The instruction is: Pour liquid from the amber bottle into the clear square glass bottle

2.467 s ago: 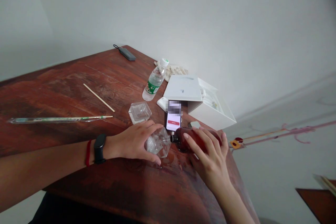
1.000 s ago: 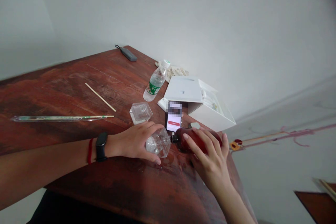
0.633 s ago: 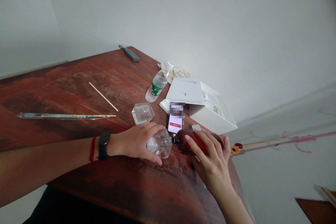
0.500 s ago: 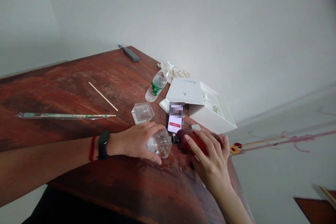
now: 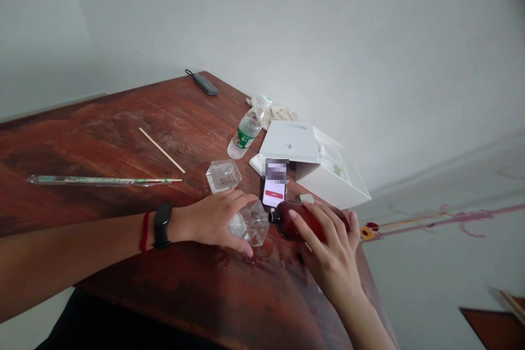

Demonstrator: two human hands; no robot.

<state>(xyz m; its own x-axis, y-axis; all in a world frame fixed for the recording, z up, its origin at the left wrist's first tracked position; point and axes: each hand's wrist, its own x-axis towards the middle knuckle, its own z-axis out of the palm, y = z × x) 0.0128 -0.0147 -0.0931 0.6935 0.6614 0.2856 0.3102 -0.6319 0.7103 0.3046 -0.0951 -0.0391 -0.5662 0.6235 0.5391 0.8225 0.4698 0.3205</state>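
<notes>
The left hand [image 5: 213,220] is curling around a small clear glass vessel [image 5: 249,223], thumb on the far side and fingers underneath, gripping it so that it is tilting with its mouth toward the right. The right hand [image 5: 328,240] is closing over a brown bottle [image 5: 301,217], fingers spread along its top, holding it nearly on its side so that its dark neck is meeting the mouth of the glass vessel. Both vessels are sitting low over the near right part of the red-brown wooden table [image 5: 123,142], just in front of a phone [image 5: 274,190] that is lying with its screen lit.

Judging from how the two mouths are meeting, liquid is passing from the brown bottle into the clear one, and the wet patches [image 5: 266,254] shining on the wood below suggest some is missing the opening. To do this well, the neck should be resting inside the rim rather than beside it, the clear vessel should be standing more upright so it is catching rather than spilling, and the bottle should be tipping slowly. The left hand is doing the steadying and should be staying planted on the table. The phone is lying close enough to be at risk from a run of liquid.

Farther back, a clear square dish [image 5: 223,175], a plastic water bottle [image 5: 248,128], a white box [image 5: 315,161] and a thin wooden stick [image 5: 161,150] are lying well apart from the hands.
</notes>
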